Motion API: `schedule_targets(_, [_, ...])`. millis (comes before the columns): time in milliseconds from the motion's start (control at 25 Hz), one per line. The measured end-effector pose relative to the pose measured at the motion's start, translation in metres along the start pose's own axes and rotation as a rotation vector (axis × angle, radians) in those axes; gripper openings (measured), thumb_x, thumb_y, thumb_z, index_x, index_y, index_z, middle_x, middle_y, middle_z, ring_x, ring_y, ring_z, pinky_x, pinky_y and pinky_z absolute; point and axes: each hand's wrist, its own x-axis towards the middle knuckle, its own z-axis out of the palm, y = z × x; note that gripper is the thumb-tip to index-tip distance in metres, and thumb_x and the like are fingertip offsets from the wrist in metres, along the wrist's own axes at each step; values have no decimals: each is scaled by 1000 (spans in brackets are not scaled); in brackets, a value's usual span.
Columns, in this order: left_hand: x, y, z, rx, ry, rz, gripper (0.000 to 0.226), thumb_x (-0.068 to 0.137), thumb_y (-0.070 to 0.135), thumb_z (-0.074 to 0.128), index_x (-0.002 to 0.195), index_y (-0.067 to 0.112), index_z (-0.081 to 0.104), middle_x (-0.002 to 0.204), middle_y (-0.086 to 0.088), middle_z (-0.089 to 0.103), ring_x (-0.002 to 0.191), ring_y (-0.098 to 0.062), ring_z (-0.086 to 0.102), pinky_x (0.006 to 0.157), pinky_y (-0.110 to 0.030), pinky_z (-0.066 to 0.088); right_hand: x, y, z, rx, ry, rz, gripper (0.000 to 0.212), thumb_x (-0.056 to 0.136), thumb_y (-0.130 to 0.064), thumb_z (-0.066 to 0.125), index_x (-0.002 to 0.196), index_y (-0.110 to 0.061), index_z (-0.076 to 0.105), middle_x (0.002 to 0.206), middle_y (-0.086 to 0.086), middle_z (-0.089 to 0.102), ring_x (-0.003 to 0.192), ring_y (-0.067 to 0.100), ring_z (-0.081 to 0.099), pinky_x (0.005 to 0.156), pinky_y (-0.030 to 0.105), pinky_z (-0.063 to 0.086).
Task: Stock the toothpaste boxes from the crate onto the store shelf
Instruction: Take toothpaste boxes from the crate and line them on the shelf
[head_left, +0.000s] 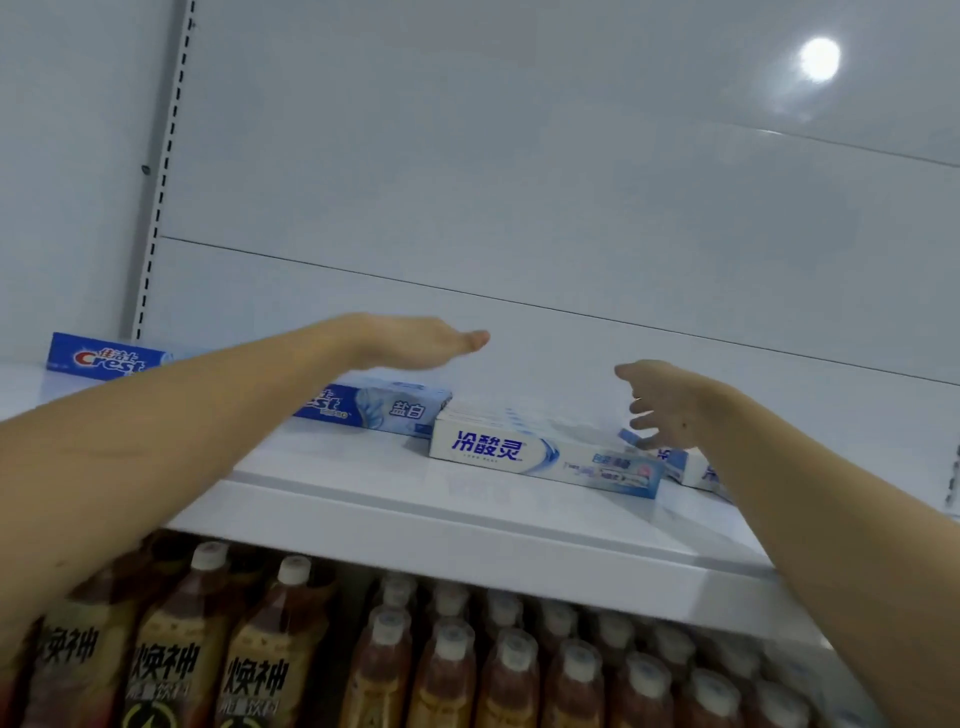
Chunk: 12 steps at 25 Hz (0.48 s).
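Note:
On the white store shelf lie several toothpaste boxes. A blue Crest box lies at the far left, and a second blue Crest box is partly hidden by my left forearm. A white box with blue characters lies in the middle. Another white and blue box sits under my right hand. My left hand hovers flat above the second Crest box, holding nothing. My right hand has its fingers spread above the right-hand box, and I cannot tell if they touch it. The crate is out of view.
The shelf below holds rows of brown drink bottles with white caps. A white back panel rises behind the boxes, with a slotted upright at the left. A bright light reflection sits at the upper right.

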Motion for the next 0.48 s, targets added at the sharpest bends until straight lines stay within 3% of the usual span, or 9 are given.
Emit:
schedule_targets(120, [-33, 18, -5, -264, 40, 38, 66, 94, 60, 42, 149, 22, 36, 150, 0, 40, 124, -23, 51, 105, -35, 41, -44, 10, -8, -29, -13, -36, 60, 100, -40, 47, 150, -12, 30, 153, 16, 33, 133, 37, 42, 102, 47, 43])
schedule_targets(200, [-61, 21, 34, -86, 143, 94, 60, 97, 56, 42, 149, 27, 35, 154, 4, 36, 131, -20, 46, 107, -29, 31, -75, 28, -5, 11, -43, -79, 55, 100, -42, 46, 145, -10, 37, 144, 14, 42, 125, 34, 50, 101, 43, 45])
schedule_targets(280, [-84, 30, 63, 50, 236, 213, 62, 97, 55, 42, 152, 30, 29, 158, 7, 28, 142, -16, 33, 115, -30, 22, -97, 42, 2, -108, 15, -227, 46, 100, -40, 43, 129, -5, 50, 124, 13, 52, 110, 30, 54, 92, 35, 42])
schedule_targets(360, [-93, 32, 70, 60, 171, 235, 64, 96, 56, 42, 153, 33, 25, 160, 8, 22, 148, -14, 20, 120, -35, 15, -114, 49, 5, -235, 65, -348, 34, 98, -34, 42, 111, -4, 54, 101, 11, 54, 90, 26, 52, 75, 32, 38])
schedule_targets(480, [-97, 35, 70, 139, 71, 88, 62, 96, 62, 35, 151, 34, 30, 159, 10, 27, 146, -14, 24, 121, -38, 15, -125, 50, 6, -397, 84, -357, 18, 95, -23, 43, 98, -6, 50, 89, 8, 51, 83, 27, 48, 58, 30, 33])
